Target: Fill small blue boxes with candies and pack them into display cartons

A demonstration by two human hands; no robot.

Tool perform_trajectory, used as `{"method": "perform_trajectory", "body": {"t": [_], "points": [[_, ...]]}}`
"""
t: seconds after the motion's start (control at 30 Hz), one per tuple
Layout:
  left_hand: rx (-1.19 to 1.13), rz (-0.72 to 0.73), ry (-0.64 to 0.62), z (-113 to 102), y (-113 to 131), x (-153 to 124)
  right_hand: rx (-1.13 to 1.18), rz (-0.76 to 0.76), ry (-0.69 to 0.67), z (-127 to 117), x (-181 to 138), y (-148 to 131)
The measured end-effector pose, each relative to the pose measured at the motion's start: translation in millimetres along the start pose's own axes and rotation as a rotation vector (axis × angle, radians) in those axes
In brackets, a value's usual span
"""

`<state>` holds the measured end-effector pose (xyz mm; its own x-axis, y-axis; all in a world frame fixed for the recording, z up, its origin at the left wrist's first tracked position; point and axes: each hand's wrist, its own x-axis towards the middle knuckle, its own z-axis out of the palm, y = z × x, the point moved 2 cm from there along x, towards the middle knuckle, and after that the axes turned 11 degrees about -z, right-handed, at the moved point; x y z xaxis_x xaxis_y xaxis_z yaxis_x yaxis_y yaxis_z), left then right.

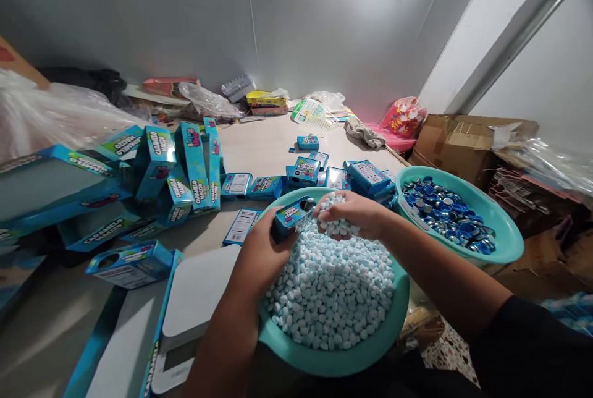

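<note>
The left hand (265, 251) has its fingers (280, 234) clamped on a small blue box (293, 214). The box's round opening is tipped toward the right hand (354, 212), whose fingers (334, 205) curl loosely together around a heap of pale candies (337, 225). Box and heap touch, directly above a teal basin (338, 362) brimming with the same candies. Right of the fingers sits a 2nd basin (507, 248) of blue caps (447, 212), left and nearer the body lies a white scale (199, 290), and beyond, more boxes (185, 166) litter the desk (264, 138). The risk, I judge, is that the opening is narrow for so full a handful, so candies may slide past it, or the tilted box may shed its contents.
</note>
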<state>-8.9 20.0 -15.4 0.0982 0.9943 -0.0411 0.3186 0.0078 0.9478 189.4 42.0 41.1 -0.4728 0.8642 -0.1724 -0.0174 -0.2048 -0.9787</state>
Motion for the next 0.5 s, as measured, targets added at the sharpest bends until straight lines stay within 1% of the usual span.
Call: {"method": "perform_trajectory", "body": {"t": [0.13, 0.27, 0.4, 0.5], "points": [[0.040, -0.007, -0.005, 0, 3, -2, 0.069, -0.121, 0.078, -1, 4, -22], [0.085, -0.018, -0.018, 0, 9, -5, 0.183, -0.228, 0.131, 5, 12, -39], [0.135, -0.031, -0.009, -1, 15, -6, 0.291, -0.264, 0.162, 15, 26, -37], [0.137, -0.062, -0.019, -2, 16, -6, 0.320, -0.343, 0.218, 22, 36, -29]]}}
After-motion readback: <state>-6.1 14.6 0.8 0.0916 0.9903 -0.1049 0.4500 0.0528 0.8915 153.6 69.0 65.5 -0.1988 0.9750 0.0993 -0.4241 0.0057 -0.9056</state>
